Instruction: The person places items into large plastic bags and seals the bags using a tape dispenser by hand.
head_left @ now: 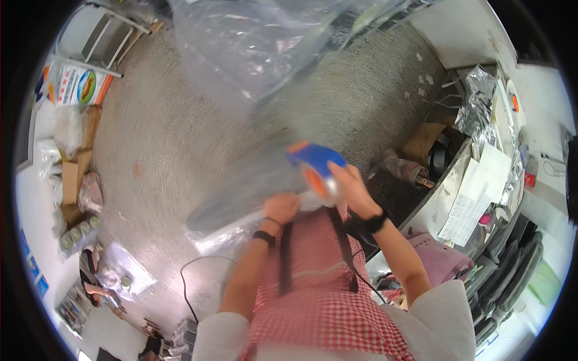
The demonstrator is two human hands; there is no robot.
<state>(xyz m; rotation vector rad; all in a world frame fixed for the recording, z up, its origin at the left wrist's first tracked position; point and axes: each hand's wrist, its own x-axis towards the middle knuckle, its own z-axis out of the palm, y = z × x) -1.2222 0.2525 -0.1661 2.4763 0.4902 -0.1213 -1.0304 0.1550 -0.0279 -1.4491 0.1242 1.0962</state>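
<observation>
My right hand point(355, 192) is wrapped around a blue and orange tape dispenser point(316, 168), fingers point(344, 175) closed over its top, with the roll of clear tape showing just under the blue body. My left hand point(281, 207) is closed on the edge of a clear plastic bag point(241, 198), pinching it right beside the dispenser's nose. I see the bag stretch from my hands up and away to the top of the view, where its upper part point(253, 42) is wide, wrinkled and glossy. The middle of the bag is smeared with blur, so I cannot make out where the tape meets the film.

Both my wrists carry dark bands, and below them my red and white checked apron point(319, 289) fills the lower middle.

At the upper left a white sack point(75, 84) with an orange border and a round blue and green picture leans by a metal frame. Under it lie brown cardboard pieces point(72, 180) and small clear packets point(90, 192), then a row of green-topped cans point(78, 231) in plastic wrap. At the right, a tabletop point(445, 192) carries white printed sheets point(466, 210), a crumpled silver foil bag point(475, 102) and a small red item near the rim. A pink bundle point(439, 259) sits just beside my right elbow. A black cable point(192, 283) loops over the grey floor point(156, 138).

The rim of the view is dark, and the things at the lower left are too small to tell.
</observation>
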